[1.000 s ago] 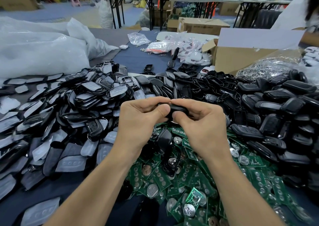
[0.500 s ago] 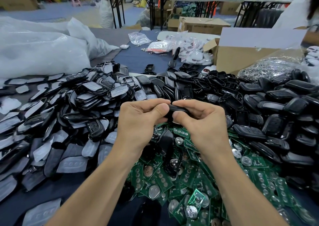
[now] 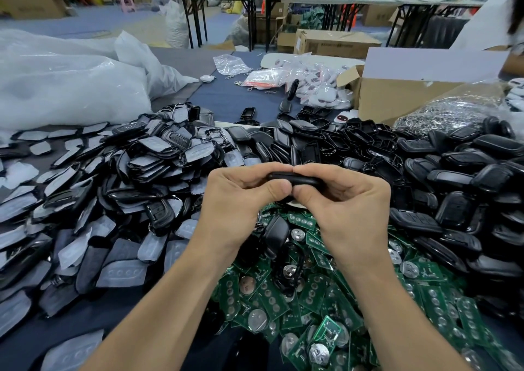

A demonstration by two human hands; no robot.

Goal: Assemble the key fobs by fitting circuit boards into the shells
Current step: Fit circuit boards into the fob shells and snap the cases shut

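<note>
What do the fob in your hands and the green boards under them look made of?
Fob shell: likely black moulded plastic, semi-gloss, highlight along its edge. Circuit boards: green laminate, probably fibreglass, with silvery metal discs that shine.

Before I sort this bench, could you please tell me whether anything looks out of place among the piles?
One black shell lies on top of the green circuit boards, just below the left hand and apart from the shell heap on the right. Nothing else stands out.
</note>
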